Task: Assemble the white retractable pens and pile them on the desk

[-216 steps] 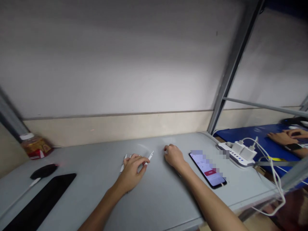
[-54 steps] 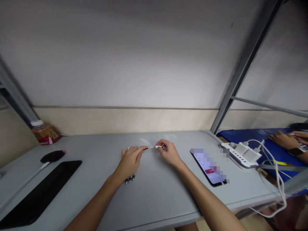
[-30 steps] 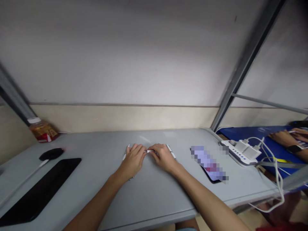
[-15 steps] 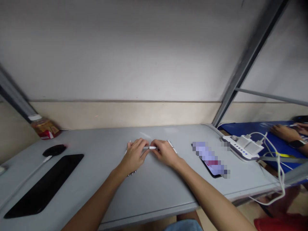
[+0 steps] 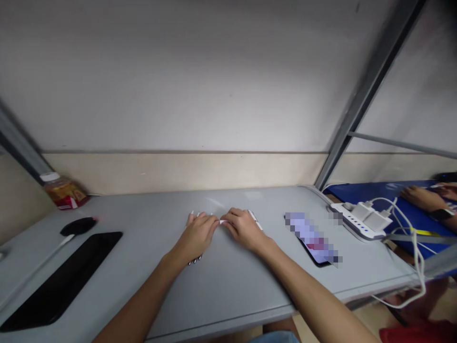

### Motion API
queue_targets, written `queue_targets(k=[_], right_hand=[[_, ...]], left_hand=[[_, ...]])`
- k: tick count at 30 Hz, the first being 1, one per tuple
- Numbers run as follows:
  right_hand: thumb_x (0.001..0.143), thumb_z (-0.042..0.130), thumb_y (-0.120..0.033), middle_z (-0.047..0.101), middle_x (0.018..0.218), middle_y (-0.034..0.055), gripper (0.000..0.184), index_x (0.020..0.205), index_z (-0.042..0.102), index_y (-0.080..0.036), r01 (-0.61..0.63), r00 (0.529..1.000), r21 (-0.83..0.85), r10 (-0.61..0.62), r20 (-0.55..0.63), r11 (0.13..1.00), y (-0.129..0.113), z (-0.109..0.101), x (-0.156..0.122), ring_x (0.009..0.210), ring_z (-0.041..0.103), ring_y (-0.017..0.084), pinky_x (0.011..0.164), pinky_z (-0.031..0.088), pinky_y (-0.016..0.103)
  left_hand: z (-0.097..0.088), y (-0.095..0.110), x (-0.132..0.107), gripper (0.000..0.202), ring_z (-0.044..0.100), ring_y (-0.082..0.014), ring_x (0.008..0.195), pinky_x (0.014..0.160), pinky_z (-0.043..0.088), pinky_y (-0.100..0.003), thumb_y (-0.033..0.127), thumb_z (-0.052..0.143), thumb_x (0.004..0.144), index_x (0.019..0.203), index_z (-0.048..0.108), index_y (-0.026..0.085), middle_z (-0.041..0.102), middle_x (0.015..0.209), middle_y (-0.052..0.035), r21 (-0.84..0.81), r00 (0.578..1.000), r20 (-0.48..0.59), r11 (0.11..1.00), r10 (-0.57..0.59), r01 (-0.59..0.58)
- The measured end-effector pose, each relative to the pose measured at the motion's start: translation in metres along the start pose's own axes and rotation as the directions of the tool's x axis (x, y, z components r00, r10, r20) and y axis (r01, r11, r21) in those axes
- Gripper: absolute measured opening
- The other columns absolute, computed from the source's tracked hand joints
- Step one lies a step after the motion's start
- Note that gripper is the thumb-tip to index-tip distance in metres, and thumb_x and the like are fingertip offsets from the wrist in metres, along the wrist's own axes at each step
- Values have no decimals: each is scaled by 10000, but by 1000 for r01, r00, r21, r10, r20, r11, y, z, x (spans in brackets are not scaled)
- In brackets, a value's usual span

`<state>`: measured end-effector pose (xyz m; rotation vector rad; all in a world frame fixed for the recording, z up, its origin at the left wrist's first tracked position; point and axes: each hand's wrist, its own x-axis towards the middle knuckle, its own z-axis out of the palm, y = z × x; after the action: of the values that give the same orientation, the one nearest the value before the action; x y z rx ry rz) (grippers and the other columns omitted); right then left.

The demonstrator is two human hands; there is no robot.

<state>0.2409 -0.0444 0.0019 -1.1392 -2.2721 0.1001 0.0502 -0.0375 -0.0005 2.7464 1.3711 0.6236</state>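
Both hands rest close together at the middle of the grey table (image 5: 228,286). My left hand (image 5: 196,234) is closed around several white pens, whose tips stick out past the fingers and whose ends show under the wrist (image 5: 194,259). My right hand (image 5: 243,228) pinches a small white pen piece (image 5: 223,222) between the two hands, with another white pen (image 5: 255,219) lying under its far side. The fingertips of both hands nearly touch.
A phone (image 5: 314,240) with a lit screen lies to the right. A white power strip (image 5: 359,221) with chargers and cables sits at the table's right end. A black pad (image 5: 60,278), a black mouse (image 5: 76,226) and a jar (image 5: 64,193) are at the left. Another person's hands (image 5: 421,197) rest on a blue surface at far right.
The hands have drawn closer together; the white pen stretch visible between them half a second ago is now almost hidden by the fingers.
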Motion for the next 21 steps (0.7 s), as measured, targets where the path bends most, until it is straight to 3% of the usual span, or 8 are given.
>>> queue_targets(k=[5,9,12,15,17,21], right_hand=[[892,540,-186,679,988,83,218,1095,611,-156,-11,999,87,6,51,996,-1,4,-1,903,621,183,772,428,263],[923,510,-243,691,958,88,186,1042,630,-164,-47,999,-14,47,17,999,-3,1,0,871,625,193,737,415,270],[965,443,-331,700,886,93,279,932,671,-172,-66,997,-65,67,22,996,-4,-1,1,809,628,187,705,397,270],[1000,343,-348,705,797,83,417,827,685,-182,-92,990,-19,93,107,996,-3,0,-1,702,623,164,649,376,258],[989,376,-361,711,816,74,364,900,686,-191,-103,987,40,97,132,994,-2,0,-2,708,625,163,643,374,250],[892,573,-356,705,914,62,267,1107,631,-207,-116,992,105,111,58,988,1,-4,-2,759,617,172,659,377,244]], left_hand=[[2,-3,1,195,508,-213,908,774,307,-351,226,353,962,907,539,211,628,916,-46,30,998,-47,998,52,-51],[1,-3,0,204,510,-203,891,794,310,-353,246,316,973,937,513,209,615,940,-42,-24,998,-56,999,20,-21],[0,-2,0,265,498,-201,907,822,302,-358,294,282,987,957,535,221,608,931,-33,-38,999,-35,999,26,-27],[-1,-3,-1,297,484,-199,897,793,292,-348,296,279,989,910,555,219,598,883,-29,-8,998,-12,998,58,-58],[0,-6,-1,287,482,-194,873,765,282,-342,269,294,984,879,554,213,595,858,-26,26,998,-13,998,60,-60],[0,-13,1,240,499,-196,874,744,268,-340,239,337,971,885,559,212,613,861,-20,59,998,-62,998,14,-10]])
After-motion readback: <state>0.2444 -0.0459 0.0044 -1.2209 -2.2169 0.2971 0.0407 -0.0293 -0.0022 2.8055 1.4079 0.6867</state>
